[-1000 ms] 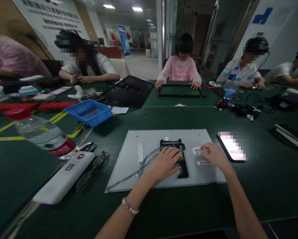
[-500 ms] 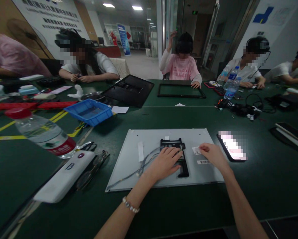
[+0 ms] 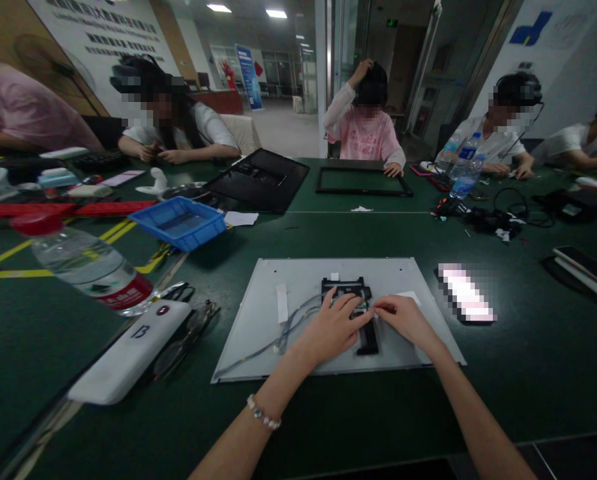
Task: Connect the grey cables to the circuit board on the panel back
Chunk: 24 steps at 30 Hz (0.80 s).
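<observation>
A flat grey-white panel (image 3: 258,287) lies on the green table, with a black plastic frame part (image 3: 368,343) on top of it. My left hand (image 3: 328,330) is over this black part, fingers spread, its lower fingers reaching to the part's right side. My right hand (image 3: 403,320) has its thumb and forefinger pinched at that same edge, close to the left fingertips. What the pinch holds is too small to make out. Thin grey cables (image 3: 263,347) run across the panel from beneath my left hand. A white strip (image 3: 282,303) is stuck to the panel's left half.
A lit phone (image 3: 463,293) lies right of the panel. To the left are a white power bank (image 3: 128,353), glasses (image 3: 186,343), a tilted water bottle (image 3: 88,267) and a blue tray (image 3: 178,223). A black cover (image 3: 258,180) and a black bezel (image 3: 363,192) lie across the table before other people.
My right hand has moved left from the white label to the black part's edge. My left fingers have spread and shifted slightly. Across the table, a person's raised hand has moved to their head.
</observation>
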Each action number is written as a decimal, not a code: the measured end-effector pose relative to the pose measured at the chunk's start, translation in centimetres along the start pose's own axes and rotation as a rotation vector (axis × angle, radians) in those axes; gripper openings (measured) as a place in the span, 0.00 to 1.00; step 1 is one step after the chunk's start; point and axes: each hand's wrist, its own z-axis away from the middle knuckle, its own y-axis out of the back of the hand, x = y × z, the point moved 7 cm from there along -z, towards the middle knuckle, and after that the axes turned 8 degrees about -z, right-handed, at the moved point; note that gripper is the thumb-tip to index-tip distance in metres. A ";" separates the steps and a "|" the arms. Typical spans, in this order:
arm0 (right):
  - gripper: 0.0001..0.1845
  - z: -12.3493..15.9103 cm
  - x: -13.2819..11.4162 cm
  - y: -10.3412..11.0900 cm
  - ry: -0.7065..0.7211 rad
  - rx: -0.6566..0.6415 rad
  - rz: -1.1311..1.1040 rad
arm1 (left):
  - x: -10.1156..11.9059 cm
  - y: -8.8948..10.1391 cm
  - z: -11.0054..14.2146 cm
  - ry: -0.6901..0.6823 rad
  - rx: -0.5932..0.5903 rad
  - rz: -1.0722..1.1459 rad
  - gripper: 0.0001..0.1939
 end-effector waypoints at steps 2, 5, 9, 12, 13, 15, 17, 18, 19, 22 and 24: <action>0.08 0.0 -0.2 -0.1 0.030 0.020 0.053 | 0.3 0.0 -0.1 0.008 0.000 -0.021 0.22; 0.06 0.0 -0.3 0.0 0.054 0.054 0.111 | 0.8 0.0 -0.2 0.026 -0.001 -0.030 0.22; 0.07 0.1 -0.3 -0.1 0.048 0.057 0.146 | 1.1 -0.1 -0.3 0.030 -0.012 -0.029 0.21; 0.07 0.2 -0.3 -0.2 0.055 0.035 0.143 | 1.2 -0.2 -0.2 0.029 -0.021 -0.016 0.21; 0.06 0.3 -0.4 -0.1 0.060 0.033 0.138 | 1.1 -0.1 -0.2 0.031 -0.020 -0.008 0.22; 0.06 0.3 -0.5 0.0 0.069 0.037 0.127 | 0.8 0.4 -0.1 0.035 -0.012 0.023 0.24; 0.07 0.3 -0.6 0.4 0.074 0.054 0.116 | 0.0 1.2 0.0 0.047 0.011 0.075 0.26; 0.07 0.3 -0.6 0.5 0.076 0.065 0.111 | -0.8 1.7 0.1 0.068 0.027 0.104 0.25; 0.08 0.3 -0.6 0.7 0.078 0.075 0.106 | -1.9 2.2 0.2 0.105 0.048 0.131 0.24; 0.08 0.3 -0.8 1.1 0.083 0.097 0.086 | -6.6 3.1 1.4 0.322 0.110 0.169 0.19; 0.09 0.3 -1.0 1.2 0.089 0.108 0.080 | -10.1 2.7 3.0 0.491 0.140 0.147 0.19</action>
